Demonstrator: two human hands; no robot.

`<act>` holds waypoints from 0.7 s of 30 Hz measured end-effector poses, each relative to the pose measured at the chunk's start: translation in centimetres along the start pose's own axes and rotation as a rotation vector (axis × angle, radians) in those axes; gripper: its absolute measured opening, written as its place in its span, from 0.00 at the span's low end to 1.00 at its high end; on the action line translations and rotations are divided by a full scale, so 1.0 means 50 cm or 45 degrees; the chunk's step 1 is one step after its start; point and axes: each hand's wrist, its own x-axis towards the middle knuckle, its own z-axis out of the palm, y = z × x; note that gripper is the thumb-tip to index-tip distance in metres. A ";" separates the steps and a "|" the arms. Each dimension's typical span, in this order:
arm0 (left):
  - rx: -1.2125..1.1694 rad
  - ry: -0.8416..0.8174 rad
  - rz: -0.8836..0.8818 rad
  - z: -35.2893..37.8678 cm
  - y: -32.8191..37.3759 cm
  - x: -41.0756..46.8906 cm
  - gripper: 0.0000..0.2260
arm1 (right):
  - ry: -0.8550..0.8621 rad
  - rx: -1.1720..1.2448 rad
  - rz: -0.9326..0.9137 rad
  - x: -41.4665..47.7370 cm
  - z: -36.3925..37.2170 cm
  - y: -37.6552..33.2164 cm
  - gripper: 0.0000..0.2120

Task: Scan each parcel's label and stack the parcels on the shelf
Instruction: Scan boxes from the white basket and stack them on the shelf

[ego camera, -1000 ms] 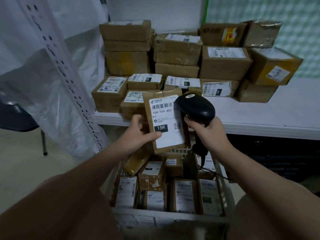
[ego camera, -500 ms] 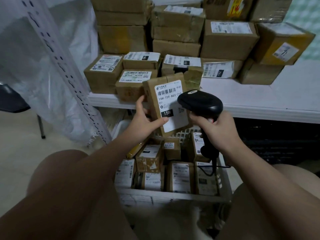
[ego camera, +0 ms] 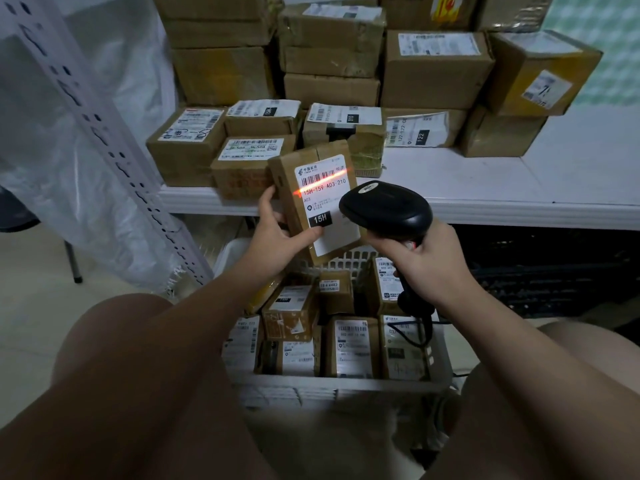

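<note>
Nearest, a white basket (ego camera: 339, 388) holds more parcels. Above it the left hand (ego camera: 277, 237) grips a small parcel (ego camera: 304, 155) upright, thumb on its label (ego camera: 322, 202). The right hand (ego camera: 429, 265) is wrapped round a black scanner (ego camera: 388, 209), whose red line crosses the barcode. Scanning is the step in hand; next, probably, this parcel joins the stack on the shelf (ego camera: 485, 181) beyond.

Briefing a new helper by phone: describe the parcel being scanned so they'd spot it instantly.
Find the white shelf stacked with brown boxes. Just before its front edge, above the basket of small parcels, the left hand holds up one parcel. It alone has a red scan line across its barcode, above a black 15H tag.
</note>
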 end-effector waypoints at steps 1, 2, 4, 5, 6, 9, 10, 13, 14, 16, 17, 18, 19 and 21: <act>-0.002 0.000 -0.003 0.000 0.000 0.000 0.45 | 0.008 0.019 0.010 -0.001 -0.001 -0.001 0.14; -0.002 0.000 -0.004 0.001 0.000 0.000 0.45 | 0.021 0.044 0.024 -0.002 -0.003 -0.003 0.13; -0.002 -0.004 -0.005 0.002 -0.001 -0.001 0.45 | 0.040 0.090 0.036 -0.005 -0.007 -0.005 0.09; -0.003 -0.005 -0.006 0.002 -0.001 0.000 0.45 | 0.047 0.096 0.036 -0.005 -0.008 -0.006 0.07; -0.003 -0.007 -0.008 0.002 -0.001 0.000 0.45 | 0.052 0.094 0.031 -0.006 -0.008 -0.006 0.07; 0.006 -0.009 -0.007 0.000 -0.002 0.000 0.45 | 0.062 0.097 0.019 -0.006 -0.007 -0.004 0.11; 0.005 -0.012 -0.007 0.000 -0.003 0.000 0.45 | 0.064 0.104 0.029 -0.006 -0.007 -0.004 0.12; 0.003 -0.015 -0.003 0.000 -0.004 0.001 0.45 | 0.043 0.110 0.057 -0.007 -0.007 0.002 0.08; -0.001 -0.016 -0.002 0.000 -0.004 0.001 0.45 | 0.030 0.119 0.061 -0.007 -0.007 0.005 0.04; -0.004 -0.023 0.003 0.000 -0.004 0.001 0.45 | 0.016 0.135 0.058 -0.006 -0.007 0.008 0.04; -0.003 -0.024 0.005 0.000 -0.003 0.000 0.45 | 0.015 0.144 0.054 -0.005 -0.007 0.010 0.05; -0.007 -0.026 0.004 0.000 -0.002 -0.001 0.45 | 0.012 0.157 0.052 -0.005 -0.006 0.009 0.05; -0.008 -0.029 0.004 0.000 0.000 -0.002 0.45 | 0.006 0.162 0.047 -0.005 -0.005 0.008 0.04; -0.007 -0.030 0.003 0.000 0.003 -0.005 0.45 | -0.023 0.161 0.043 -0.005 -0.004 0.007 0.03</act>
